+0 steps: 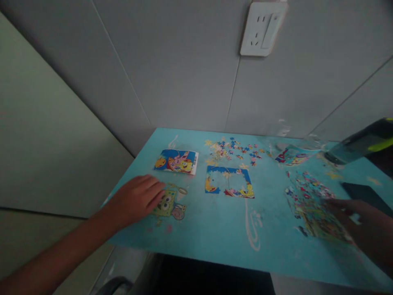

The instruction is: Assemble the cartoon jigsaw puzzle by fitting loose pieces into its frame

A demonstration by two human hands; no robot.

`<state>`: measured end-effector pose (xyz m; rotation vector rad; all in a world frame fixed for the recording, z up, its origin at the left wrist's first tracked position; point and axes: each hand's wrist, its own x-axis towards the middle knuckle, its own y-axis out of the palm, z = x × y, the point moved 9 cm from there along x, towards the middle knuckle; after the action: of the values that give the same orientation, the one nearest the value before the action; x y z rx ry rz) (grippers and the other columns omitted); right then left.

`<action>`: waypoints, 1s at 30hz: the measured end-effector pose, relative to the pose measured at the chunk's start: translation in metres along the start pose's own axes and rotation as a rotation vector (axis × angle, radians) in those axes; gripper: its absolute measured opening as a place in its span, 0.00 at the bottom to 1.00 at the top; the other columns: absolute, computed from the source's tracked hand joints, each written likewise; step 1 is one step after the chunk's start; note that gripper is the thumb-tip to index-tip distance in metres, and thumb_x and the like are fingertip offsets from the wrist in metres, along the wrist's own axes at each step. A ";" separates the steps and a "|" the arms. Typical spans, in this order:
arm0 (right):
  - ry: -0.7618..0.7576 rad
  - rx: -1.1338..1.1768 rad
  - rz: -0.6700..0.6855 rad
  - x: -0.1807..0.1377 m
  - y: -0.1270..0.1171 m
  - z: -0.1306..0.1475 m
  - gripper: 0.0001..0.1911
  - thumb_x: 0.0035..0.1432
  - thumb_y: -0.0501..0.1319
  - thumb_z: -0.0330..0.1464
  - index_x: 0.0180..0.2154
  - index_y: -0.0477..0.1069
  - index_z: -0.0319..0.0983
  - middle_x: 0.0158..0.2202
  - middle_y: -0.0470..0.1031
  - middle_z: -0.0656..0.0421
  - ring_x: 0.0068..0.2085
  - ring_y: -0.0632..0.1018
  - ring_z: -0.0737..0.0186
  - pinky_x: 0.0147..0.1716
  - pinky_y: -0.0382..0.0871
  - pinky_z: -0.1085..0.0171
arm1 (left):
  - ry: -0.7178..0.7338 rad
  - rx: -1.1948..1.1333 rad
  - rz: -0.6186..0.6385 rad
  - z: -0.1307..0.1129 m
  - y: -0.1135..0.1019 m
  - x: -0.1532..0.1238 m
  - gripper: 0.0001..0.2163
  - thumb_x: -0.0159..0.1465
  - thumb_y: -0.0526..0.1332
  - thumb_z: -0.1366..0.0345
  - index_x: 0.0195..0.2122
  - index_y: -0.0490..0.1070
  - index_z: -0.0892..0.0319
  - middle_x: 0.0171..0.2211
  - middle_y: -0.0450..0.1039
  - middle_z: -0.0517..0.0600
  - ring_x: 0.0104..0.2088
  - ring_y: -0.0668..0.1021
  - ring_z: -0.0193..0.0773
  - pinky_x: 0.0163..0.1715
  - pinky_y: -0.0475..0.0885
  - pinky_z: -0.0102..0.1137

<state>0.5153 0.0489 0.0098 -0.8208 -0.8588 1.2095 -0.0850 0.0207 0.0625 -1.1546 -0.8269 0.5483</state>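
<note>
My left hand (139,198) lies on the left of the light-blue table (202,233) beside a printed cartoon figure, its fingers loosely stretched and holding nothing. At the right, my right hand (367,225), blurred, has its fingers on the edge of a clear bag of colourful jigsaw pieces (313,205). A partly built jigsaw frame (229,169) lies mid-table, with an open middle and a gap in its lower edge. Left of it is a cartoon picture card (176,161). Loose jigsaw pieces (227,149) are scattered behind the frame.
A crumpled clear plastic bag with a coloured print (294,155) is at the back right. Near it are a dark translucent bottle (356,143) and a flat dark object (367,194). A grey wall with a white socket (262,28) stands behind the table.
</note>
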 end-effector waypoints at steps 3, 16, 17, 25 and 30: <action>-0.272 -0.035 0.008 0.007 0.021 0.100 0.17 0.62 0.59 0.51 0.45 0.78 0.51 0.44 0.82 0.49 0.41 0.82 0.42 0.41 0.73 0.43 | -0.096 -0.052 0.036 0.030 0.027 0.033 0.15 0.74 0.54 0.61 0.54 0.75 0.62 0.49 0.75 0.59 0.50 0.77 0.49 0.52 0.73 0.47; -0.554 0.102 -0.050 0.072 0.103 0.246 0.14 0.69 0.57 0.42 0.48 0.76 0.43 0.44 0.82 0.55 0.41 0.83 0.53 0.43 0.77 0.55 | -0.121 -0.189 0.073 0.043 0.076 0.078 0.29 0.73 0.53 0.44 0.67 0.63 0.58 0.63 0.69 0.56 0.62 0.70 0.50 0.62 0.67 0.45; -0.529 0.097 -0.035 0.071 0.106 0.238 0.15 0.69 0.58 0.42 0.48 0.77 0.43 0.44 0.82 0.55 0.41 0.83 0.53 0.41 0.78 0.56 | -0.126 -0.197 0.072 0.042 0.077 0.077 0.29 0.72 0.53 0.43 0.67 0.63 0.58 0.63 0.68 0.56 0.62 0.70 0.50 0.62 0.66 0.45; -0.421 0.095 0.061 0.058 0.107 0.208 0.16 0.67 0.60 0.45 0.48 0.78 0.44 0.43 0.83 0.56 0.38 0.84 0.53 0.34 0.79 0.59 | -0.093 -0.336 -0.024 0.021 0.050 0.075 0.19 0.76 0.53 0.59 0.64 0.65 0.60 0.61 0.71 0.55 0.58 0.74 0.46 0.57 0.72 0.45; -0.457 0.053 0.104 0.055 0.105 0.217 0.11 0.67 0.61 0.41 0.47 0.78 0.47 0.41 0.83 0.57 0.39 0.84 0.51 0.37 0.79 0.57 | 0.075 -0.318 -0.157 -0.049 0.004 0.070 0.11 0.73 0.57 0.66 0.50 0.75 0.64 0.51 0.76 0.56 0.52 0.75 0.47 0.55 0.72 0.45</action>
<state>0.2847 0.1363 0.0202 -0.5563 -1.1560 1.5363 -0.0036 0.0467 0.0705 -1.3766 -0.9534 0.2464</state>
